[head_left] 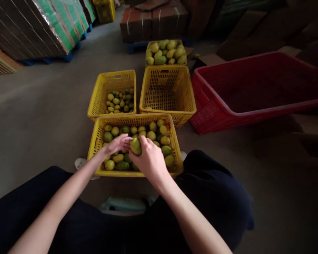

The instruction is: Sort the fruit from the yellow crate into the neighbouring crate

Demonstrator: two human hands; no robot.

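My right hand (149, 155) is closed around a yellow-green oval fruit (136, 146), held above the near yellow crate (135, 173). My left hand (119, 144) has its fingers stretched out, with the fingertips at the fruit's left side; whether they press on it I cannot tell. Many loose fruits (122, 165) of the same look, some yellow and some greener, lie in the near crate below both hands. The hands and forearms hide part of them.
Behind stand a left yellow crate (91, 102) with smaller fruits, an empty yellow crate (187, 91), and a farther crate filled with larger fruits (164, 53). At right is a big red bin (205, 106). Wrapped pallet stacks (60, 24) and boxes (153, 23) stand farther back.
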